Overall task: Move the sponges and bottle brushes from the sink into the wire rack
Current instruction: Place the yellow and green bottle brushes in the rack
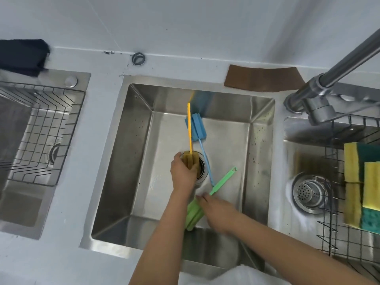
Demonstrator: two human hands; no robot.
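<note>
Three bottle brushes lie in the middle sink (259, 161). My left hand (183, 171) is closed around the foam head of the yellow brush (189, 128), over the drain; its handle points away from me. My right hand (218, 210) rests on the green brush (223, 179) where the foam head meets the handle; I cannot tell whether the fingers grip it. The blue brush (198, 128) lies untouched beyond, its handle running under the green one. In the wire rack (333, 233) over the right sink lie several yellow-and-green sponges (370, 186).
A steel faucet (320, 87) reaches in from the upper right above the rack. A brown cloth (259, 79) lies behind the middle sink. An empty wire basket (41, 128) sits in the left sink, a dark cloth (22, 56) behind it.
</note>
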